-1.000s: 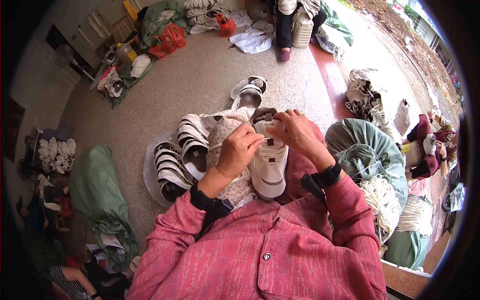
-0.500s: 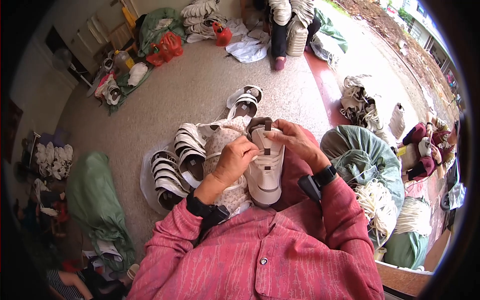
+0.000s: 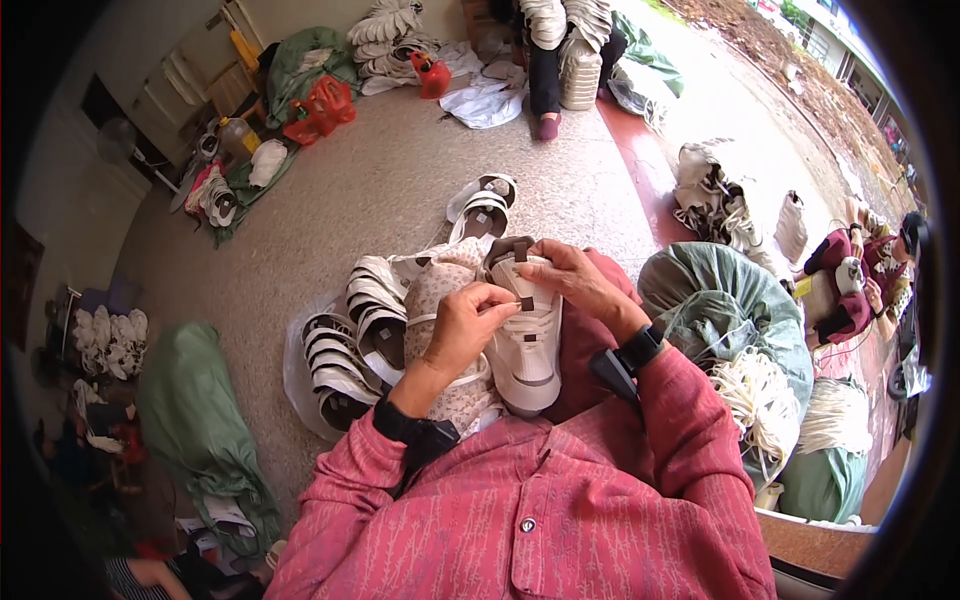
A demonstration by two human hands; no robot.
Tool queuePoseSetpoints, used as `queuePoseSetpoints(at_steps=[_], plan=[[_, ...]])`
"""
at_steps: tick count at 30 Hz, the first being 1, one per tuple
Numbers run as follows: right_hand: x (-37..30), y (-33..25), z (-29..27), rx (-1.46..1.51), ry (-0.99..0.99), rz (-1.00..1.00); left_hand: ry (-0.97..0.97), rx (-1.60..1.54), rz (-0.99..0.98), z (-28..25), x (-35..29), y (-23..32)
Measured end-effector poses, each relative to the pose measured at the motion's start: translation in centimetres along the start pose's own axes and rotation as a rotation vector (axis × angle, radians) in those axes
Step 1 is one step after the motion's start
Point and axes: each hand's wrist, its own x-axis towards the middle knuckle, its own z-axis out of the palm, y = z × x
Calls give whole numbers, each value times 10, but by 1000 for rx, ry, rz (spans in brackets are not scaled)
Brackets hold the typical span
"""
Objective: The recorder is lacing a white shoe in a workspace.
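Observation:
A white sneaker (image 3: 527, 350) lies on my lap, toe toward me. My right hand (image 3: 573, 283) grips its upper near the tongue. My left hand (image 3: 470, 320) pinches a small dark strip or lace end at the lacing area of the sneaker. Under the shoe lies a patterned cloth (image 3: 447, 385). Both forearms wear red sleeves, and a dark watch (image 3: 640, 349) sits on my right wrist.
A row of white shoes (image 3: 350, 345) lies on the floor left of my lap, with another pair (image 3: 482, 205) further out. A green sack with white laces (image 3: 740, 350) stands at my right. Other people sit at the far end (image 3: 560, 50) and right edge (image 3: 870, 270).
The view has shifted slightly, with the shoe a little lower in the picture. My left hand's fingers have closed onto the small dark piece at the laces. My right hand keeps its grip.

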Motion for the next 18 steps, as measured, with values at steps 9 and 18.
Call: queuePoseSetpoints(at_steps=[9, 18], plan=[[3, 7, -4, 61, -40, -8, -7, -94, -28, 2, 3, 0], [0, 12, -1, 244, -45, 13, -301, -264, 34, -19, 35, -9]])
